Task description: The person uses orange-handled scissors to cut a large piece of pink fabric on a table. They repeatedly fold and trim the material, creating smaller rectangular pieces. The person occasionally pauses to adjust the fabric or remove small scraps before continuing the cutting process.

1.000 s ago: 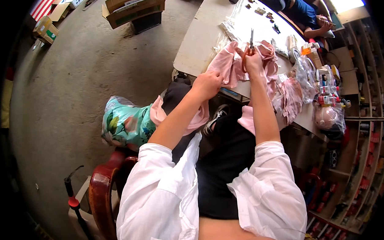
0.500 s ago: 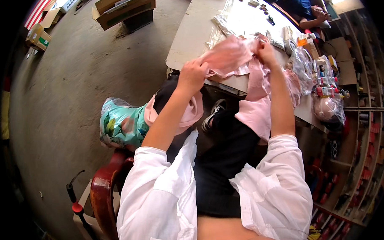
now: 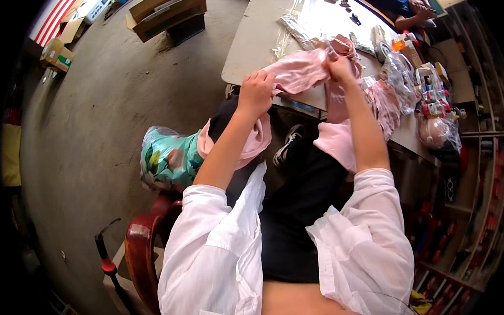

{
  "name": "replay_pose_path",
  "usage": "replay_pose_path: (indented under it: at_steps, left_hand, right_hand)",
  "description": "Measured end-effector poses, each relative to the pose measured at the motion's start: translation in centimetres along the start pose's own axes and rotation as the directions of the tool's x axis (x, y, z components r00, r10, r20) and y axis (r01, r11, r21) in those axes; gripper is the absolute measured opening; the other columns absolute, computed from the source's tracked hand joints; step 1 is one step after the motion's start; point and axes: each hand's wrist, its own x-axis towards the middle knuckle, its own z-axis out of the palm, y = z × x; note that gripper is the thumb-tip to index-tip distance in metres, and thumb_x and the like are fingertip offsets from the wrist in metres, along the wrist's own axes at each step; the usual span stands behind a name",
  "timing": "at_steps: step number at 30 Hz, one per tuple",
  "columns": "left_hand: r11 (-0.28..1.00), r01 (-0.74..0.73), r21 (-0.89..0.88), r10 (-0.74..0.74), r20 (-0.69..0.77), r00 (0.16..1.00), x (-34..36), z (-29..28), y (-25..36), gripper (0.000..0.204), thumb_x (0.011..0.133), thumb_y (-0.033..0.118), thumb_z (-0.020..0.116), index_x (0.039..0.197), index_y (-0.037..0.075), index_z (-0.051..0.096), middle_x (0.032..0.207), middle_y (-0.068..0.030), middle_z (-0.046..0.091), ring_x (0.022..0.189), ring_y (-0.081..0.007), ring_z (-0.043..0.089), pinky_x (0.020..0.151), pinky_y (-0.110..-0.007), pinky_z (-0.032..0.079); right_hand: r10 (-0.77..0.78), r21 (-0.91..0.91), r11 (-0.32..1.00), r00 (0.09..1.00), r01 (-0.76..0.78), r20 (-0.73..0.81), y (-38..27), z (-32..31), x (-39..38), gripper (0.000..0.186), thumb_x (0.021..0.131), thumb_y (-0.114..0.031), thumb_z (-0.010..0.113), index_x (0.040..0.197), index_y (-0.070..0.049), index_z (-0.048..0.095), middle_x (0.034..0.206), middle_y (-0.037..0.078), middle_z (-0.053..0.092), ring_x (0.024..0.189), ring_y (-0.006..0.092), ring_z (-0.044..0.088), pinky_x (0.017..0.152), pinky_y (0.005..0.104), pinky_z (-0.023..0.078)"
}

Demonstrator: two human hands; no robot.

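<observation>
Currently, the left hand [image 3: 256, 92] is closed on the left end of a pink cloth [image 3: 299, 71], with its fingers gathered at the edge. The right hand [image 3: 340, 69] is closed at the bunched right end of the same cloth; detail at its fingertips is too blurred to tell. The cloth spans both hands, over the near edge of the white table [image 3: 253, 46]. To the right of the right forearm, a crumpled pink garment [image 3: 384, 105] lies at the table edge, near a clear plastic bag [image 3: 400, 80]. A pink fabric piece [image 3: 336, 140] covers part of the right thigh. A teal floral bag [image 3: 171, 157] is positioned left of the left forearm.
</observation>
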Motion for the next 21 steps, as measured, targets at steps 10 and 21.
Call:
replay_pose_path:
  at_steps: [10,21]
  left_hand:
    - [0.947,0.173,-0.271,-0.186,-0.025,0.982,-2.3,-1.2,3.3,0.017,0.078,0.009,0.059,0.093,0.003,0.060,0.082,-0.0125,0.059,0.076,-0.0307,0.060,0.066,-0.038,0.049]
    - [-0.080,0.399,-0.914,-0.486,0.385,0.785,-4.5,-2.5,2.9,0.015,0.095,0.016,0.048,0.098,0.003,0.056,0.086,-0.0004,0.057,0.078,-0.0062,0.053,0.069,-0.021,0.044]
  right_hand:
    - [-0.453,0.185,0.874,0.891,0.450,-0.026,-10.8,-16.8,1.5,0.027,0.079,-0.025,0.071,0.089,0.000,0.066,0.070,0.001,0.060,0.058,0.0077,0.054,0.051,0.0211,0.039]
    - [-0.497,0.034,0.863,0.860,0.504,-0.116,-18.1,-16.2,-7.1,0.014,0.074,-0.012,0.068,0.064,-0.005,0.061,0.058,-0.001,0.052,0.049,0.0087,0.047,0.045,0.0265,0.036]
